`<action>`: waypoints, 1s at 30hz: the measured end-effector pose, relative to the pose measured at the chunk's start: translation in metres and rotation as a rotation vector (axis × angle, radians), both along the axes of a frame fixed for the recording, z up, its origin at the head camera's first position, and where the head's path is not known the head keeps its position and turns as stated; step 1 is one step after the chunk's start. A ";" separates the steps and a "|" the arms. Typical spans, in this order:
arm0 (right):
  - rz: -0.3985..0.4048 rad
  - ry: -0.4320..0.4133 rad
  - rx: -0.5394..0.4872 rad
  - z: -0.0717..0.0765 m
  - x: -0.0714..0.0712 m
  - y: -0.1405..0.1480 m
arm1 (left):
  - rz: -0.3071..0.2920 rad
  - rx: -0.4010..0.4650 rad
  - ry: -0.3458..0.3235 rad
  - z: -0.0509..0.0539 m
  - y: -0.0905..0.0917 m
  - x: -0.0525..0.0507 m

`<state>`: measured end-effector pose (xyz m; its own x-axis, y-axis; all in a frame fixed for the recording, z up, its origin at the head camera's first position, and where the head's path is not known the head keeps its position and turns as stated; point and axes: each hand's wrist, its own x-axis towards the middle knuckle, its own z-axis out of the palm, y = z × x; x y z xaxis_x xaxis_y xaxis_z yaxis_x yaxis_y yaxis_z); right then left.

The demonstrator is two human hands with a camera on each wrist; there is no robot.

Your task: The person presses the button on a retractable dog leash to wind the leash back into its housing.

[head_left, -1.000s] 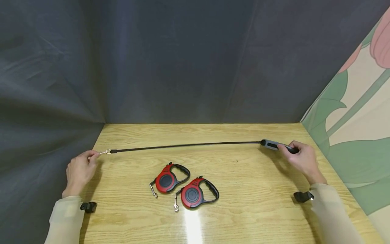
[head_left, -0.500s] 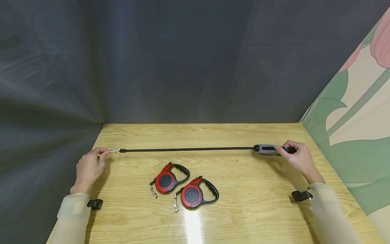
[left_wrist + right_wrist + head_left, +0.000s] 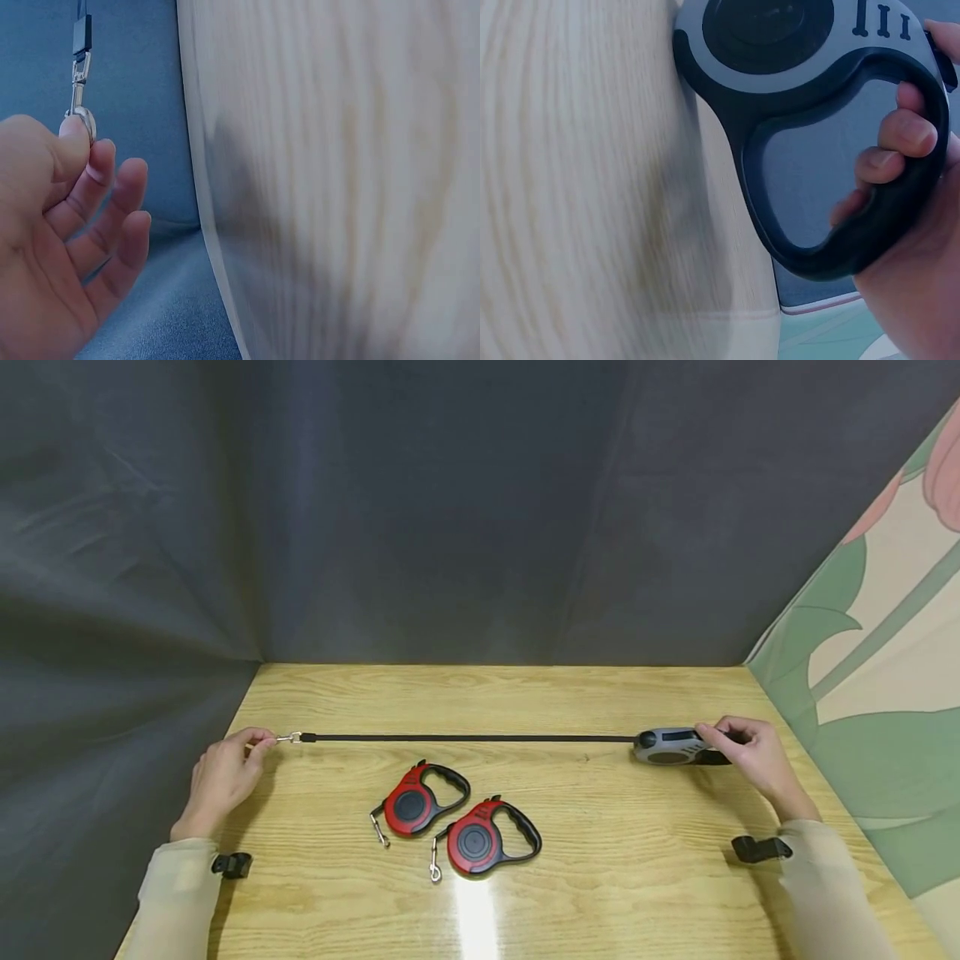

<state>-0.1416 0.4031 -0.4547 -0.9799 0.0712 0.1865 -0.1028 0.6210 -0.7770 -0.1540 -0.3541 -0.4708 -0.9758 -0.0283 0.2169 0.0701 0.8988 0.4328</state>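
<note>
My right hand grips the black looped handle of a grey retractable dog leash, its fingers curled through the loop. In the right wrist view the thumb lies at the button on top. A black strap runs straight and taut from the leash case across to the left. At its far end is a metal snap hook, which my left hand pinches between thumb and forefinger. The other left fingers are loosely bent. Strap and case are held above the table.
Two red and black retractable leashes lie close together on the wooden table, their metal hooks pointing left. Dark cloth stands behind and at the left. A flowered cloth borders the right side.
My left hand moved right, then stayed nearly still. The right hand swung the grey leash so its flat side shows more, and shifted slightly right lately. The strap went from sagging and slanted to straight and level.
</note>
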 end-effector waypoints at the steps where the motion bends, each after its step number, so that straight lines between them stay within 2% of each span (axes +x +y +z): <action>1: 0.005 -0.003 0.000 0.000 0.000 0.001 | -0.004 0.000 -0.004 0.000 0.000 0.000; 10: 0.062 -0.026 0.021 0.000 0.003 0.000 | -0.027 0.031 -0.058 0.002 0.009 -0.002; 19: 0.071 -0.042 0.060 0.003 0.003 0.000 | -0.041 0.052 -0.059 0.003 0.018 -0.005; 24: 0.089 -0.037 0.074 0.003 0.002 -0.004 | -0.054 0.067 -0.062 0.007 0.023 -0.008; 30: 0.132 -0.055 0.062 0.004 0.000 -0.012 | -0.076 0.075 -0.048 0.011 0.026 -0.008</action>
<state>-0.1412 0.3912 -0.4510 -0.9888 -0.0686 0.1324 -0.1449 0.6518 -0.7444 -0.1619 -0.3278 -0.4603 -0.9850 0.0314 0.1699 0.1140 0.8569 0.5027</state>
